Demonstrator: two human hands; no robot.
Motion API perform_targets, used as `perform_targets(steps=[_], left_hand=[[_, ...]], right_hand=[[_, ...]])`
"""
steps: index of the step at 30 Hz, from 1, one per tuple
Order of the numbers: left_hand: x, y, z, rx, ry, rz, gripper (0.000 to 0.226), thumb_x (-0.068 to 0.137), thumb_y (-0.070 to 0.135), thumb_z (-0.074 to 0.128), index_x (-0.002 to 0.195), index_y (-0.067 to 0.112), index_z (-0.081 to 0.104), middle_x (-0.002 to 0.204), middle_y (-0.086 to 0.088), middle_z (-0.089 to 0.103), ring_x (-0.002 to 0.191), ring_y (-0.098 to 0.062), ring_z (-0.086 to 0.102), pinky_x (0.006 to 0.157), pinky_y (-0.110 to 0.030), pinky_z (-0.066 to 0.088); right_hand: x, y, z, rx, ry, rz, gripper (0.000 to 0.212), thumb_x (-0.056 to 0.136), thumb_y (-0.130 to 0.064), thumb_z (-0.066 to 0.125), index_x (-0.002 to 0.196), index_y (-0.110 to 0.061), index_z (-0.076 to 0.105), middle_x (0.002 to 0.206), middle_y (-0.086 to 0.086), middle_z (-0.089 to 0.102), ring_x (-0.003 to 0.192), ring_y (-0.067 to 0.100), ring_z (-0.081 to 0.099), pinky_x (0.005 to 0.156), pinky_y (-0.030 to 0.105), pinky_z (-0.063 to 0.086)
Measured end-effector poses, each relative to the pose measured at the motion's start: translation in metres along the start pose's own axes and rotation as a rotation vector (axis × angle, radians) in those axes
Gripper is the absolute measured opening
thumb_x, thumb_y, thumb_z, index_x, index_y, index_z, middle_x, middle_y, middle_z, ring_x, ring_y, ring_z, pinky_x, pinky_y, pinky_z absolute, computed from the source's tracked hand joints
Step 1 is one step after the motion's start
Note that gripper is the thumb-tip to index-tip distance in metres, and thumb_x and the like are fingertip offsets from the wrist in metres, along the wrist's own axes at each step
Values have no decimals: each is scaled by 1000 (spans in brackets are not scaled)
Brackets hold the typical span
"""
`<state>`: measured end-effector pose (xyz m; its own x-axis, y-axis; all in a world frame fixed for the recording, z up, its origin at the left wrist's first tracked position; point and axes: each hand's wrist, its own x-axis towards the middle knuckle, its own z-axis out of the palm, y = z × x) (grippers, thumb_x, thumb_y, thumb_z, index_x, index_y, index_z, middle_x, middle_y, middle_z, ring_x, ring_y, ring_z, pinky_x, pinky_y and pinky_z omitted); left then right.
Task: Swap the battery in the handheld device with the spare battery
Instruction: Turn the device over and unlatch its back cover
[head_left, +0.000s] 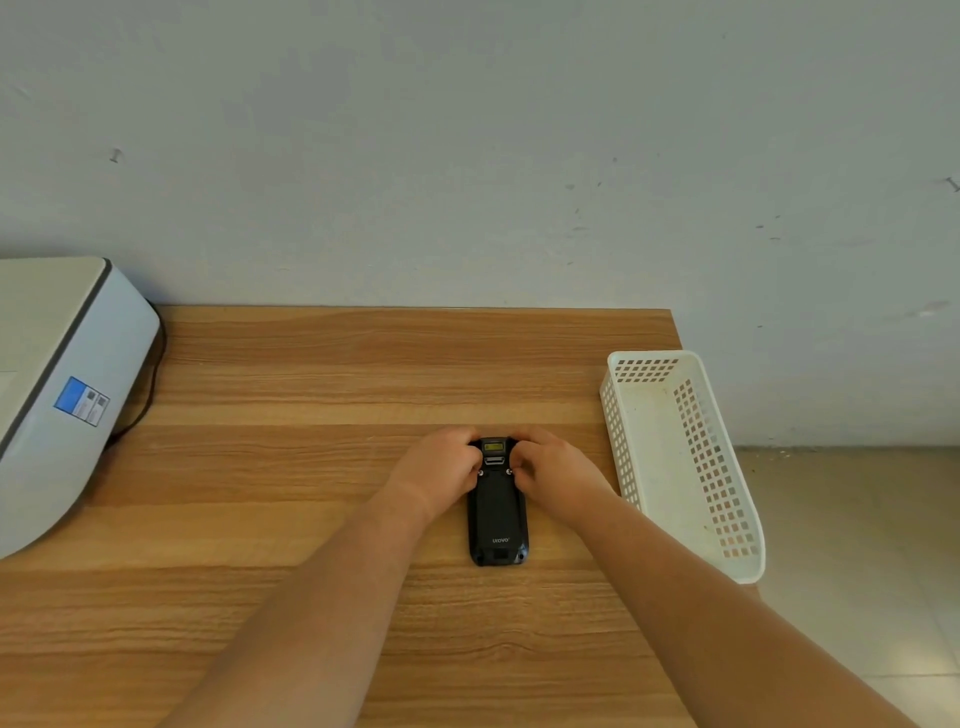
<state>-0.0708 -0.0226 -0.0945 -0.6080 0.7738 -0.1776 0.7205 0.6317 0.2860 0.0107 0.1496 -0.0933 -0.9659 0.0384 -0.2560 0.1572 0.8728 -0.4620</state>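
Your left hand (441, 467) and right hand (550, 470) grip the far end of the device (497, 512), fingers curled round its sides. It lies back-up on the desk (311, 415), left of the white basket (675, 457).

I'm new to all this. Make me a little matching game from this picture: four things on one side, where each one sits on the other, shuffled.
Things:
1. handheld device
2. white basket
3. grey machine
4. left hand

Places:
A. table's right edge
B. table's left end
C. gripping the device's far end, opposite the right hand
D. lying back-up mid-table

Pairs: 1-D, 2-A, 3-B, 4-C
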Motion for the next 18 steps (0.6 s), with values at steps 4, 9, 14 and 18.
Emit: perform_targets(steps=[4, 9, 14, 18], left_hand=[[0, -1, -1, 39, -12, 33, 18, 93, 21, 61, 101, 9, 72, 123, -5, 59, 108, -22, 58, 91, -36, 49], [0, -2, -3, 37, -12, 43, 18, 94, 22, 60, 100, 9, 72, 124, -3, 59, 109, -21, 58, 91, -35, 49], [0, -1, -5, 51, -16, 48, 18, 94, 21, 59, 101, 10, 72, 125, -3, 59, 109, -21, 58, 92, -33, 49], [1, 0, -5, 85, -28, 65, 19, 95, 20, 58, 103, 9, 71, 125, -5, 59, 108, -22, 58, 90, -35, 50]], right_hand=[[0, 0, 2, 22, 15, -7, 16, 94, -19, 58, 104, -12, 67, 142, -5, 50, 111, 19, 59, 92, 33, 50], [1, 0, 6, 35, 27, -3, 14, 93, -16, 59, 101, -10, 68, 141, -3, 51, 110, 21, 60, 92, 34, 50], [0, -3, 7, 32, 30, 20, 16, 95, -15, 56, 104, -8, 68, 146, -2, 48, 118, 21, 57, 98, 30, 46], [-2, -5, 9, 36, 37, 29, 17, 96, -15, 54, 105, -7, 67, 148, 0, 46, 120, 21, 56, 98, 28, 44]])
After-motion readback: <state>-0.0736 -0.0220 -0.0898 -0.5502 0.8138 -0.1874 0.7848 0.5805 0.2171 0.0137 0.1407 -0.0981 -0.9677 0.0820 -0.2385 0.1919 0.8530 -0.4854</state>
